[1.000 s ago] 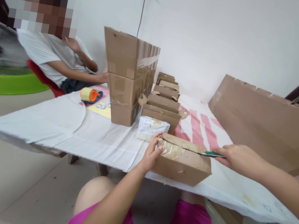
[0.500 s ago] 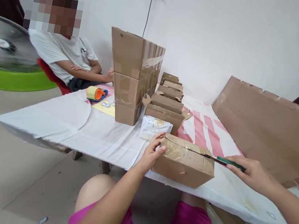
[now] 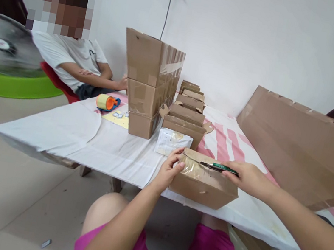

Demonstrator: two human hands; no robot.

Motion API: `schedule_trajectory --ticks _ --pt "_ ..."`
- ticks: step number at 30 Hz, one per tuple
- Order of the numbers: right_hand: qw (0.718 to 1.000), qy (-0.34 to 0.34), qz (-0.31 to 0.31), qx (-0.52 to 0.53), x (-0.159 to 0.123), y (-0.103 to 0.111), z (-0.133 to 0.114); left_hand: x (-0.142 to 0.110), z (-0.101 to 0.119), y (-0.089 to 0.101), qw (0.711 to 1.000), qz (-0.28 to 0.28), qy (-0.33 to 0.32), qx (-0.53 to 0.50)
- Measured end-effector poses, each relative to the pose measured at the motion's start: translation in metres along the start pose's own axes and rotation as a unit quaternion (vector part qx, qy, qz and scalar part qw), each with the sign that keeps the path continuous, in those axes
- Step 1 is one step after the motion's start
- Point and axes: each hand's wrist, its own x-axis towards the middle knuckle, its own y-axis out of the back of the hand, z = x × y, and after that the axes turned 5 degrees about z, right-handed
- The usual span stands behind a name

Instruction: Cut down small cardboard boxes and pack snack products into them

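A closed cardboard box [image 3: 203,187] lies near the table's front edge, with clear tape over its top. My left hand [image 3: 172,170] grips its left end, thumb on the near side and fingers over the top. In my right hand [image 3: 239,174] is a green-handled knife [image 3: 222,168], its dark blade lying along the slit in the box's top seam. Part of the handle is hidden by my fingers. Just behind the box a flat white packet [image 3: 172,143] leans against an open cardboard box [image 3: 182,128].
Several cardboard boxes [image 3: 141,99] are stacked left of centre. More open boxes [image 3: 190,102] run back toward the wall. A tape dispenser [image 3: 106,102] sits at the left. At right stands a large cardboard sheet [image 3: 299,144]. A seated person [image 3: 65,59] and a fan [image 3: 3,46] are beyond.
My right hand and the knife have moved left along the box's top seam, toward my left hand. My left hand keeps its hold on the box.
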Motion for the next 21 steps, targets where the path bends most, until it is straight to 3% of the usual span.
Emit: schedule_trajectory --ticks 9,13,18,21 --pt "0.988 0.026 -0.059 -0.143 -0.001 0.015 0.005 0.002 -0.002 0.002 1.0 -0.006 -0.01 0.014" --pt "0.989 0.012 -0.07 -0.132 -0.008 0.024 0.011 0.001 -0.002 0.003 1.0 -0.006 -0.014 0.022" --pt "0.997 -0.049 -0.001 -0.065 -0.031 0.038 0.033 -0.001 0.0 0.002 0.999 -0.006 -0.005 0.038" --pt "0.984 -0.155 0.093 -0.008 -0.051 0.014 0.059 -0.001 0.002 0.002 0.999 -0.007 0.0 0.032"
